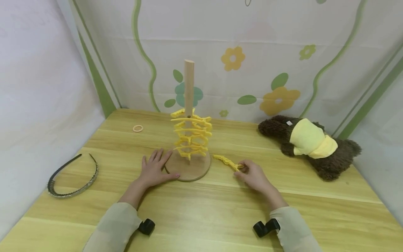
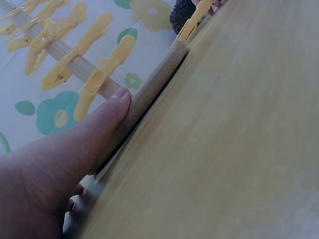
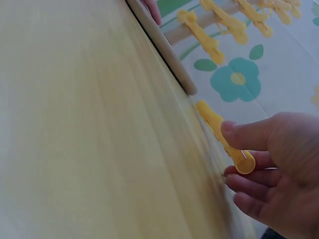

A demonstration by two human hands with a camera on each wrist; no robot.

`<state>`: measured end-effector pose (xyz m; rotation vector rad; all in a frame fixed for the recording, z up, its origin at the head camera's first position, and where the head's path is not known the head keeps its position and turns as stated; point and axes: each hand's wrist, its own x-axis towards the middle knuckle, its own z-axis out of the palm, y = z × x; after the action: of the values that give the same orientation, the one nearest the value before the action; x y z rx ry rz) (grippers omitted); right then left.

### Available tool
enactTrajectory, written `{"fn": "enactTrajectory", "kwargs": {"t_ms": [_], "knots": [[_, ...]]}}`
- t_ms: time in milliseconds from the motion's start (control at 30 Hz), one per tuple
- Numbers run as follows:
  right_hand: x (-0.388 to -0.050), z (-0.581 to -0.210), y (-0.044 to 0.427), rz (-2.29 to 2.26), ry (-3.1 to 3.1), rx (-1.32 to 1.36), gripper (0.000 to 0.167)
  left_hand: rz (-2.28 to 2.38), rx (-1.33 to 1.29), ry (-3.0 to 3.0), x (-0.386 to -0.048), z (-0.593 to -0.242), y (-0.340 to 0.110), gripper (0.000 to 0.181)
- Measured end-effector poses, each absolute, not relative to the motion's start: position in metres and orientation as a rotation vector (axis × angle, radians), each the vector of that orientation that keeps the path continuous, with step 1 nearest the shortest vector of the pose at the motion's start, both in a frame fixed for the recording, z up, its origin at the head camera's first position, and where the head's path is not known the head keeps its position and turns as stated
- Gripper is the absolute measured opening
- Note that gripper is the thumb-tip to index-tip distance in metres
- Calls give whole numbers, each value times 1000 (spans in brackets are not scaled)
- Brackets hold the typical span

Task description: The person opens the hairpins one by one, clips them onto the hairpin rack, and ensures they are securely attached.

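A wooden post (image 1: pixel 189 87) rises from a round wooden base (image 1: pixel 192 171), with several yellow plastic clips (image 1: pixel 192 132) around its lower part. My left hand (image 1: pixel 155 169) lies spread at the base's left side; its straight thumb rests on the base rim (image 2: pixel 154 79). To the right of the base, my right hand (image 1: pixel 253 175) pinches one yellow plastic clip (image 3: pixel 215 125) by its near end, between thumb and fingers. That clip points toward the base and is low over the tabletop; whether it touches the wood is unclear.
A dark headband (image 1: pixel 73 190) lies at the table's left, and a small pale ring (image 1: pixel 138 128) lies behind it. On the right is a brown plush toy (image 1: pixel 283 131) in a yellow top. A flower-printed curtain (image 1: pixel 214 31) hangs along the table's back edge.
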<state>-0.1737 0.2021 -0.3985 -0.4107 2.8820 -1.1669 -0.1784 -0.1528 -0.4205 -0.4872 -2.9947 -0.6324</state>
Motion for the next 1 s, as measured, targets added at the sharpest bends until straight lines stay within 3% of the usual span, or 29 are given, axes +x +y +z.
{"fn": "enactTrajectory", "kwargs": {"t_ms": [300, 567, 1000], "knots": [[-183, -375, 229, -1192, 2850, -460, 43, -642, -486, -2994, -176, -422, -153, 95], [-199, -335, 248, -1085, 2965, -651, 37, -638, -486, -2995, -177, -423, -153, 96], [-222, -262, 206, -1102, 3138, -971, 21, -635, -492, -2997, -178, -420, -154, 96]]}}
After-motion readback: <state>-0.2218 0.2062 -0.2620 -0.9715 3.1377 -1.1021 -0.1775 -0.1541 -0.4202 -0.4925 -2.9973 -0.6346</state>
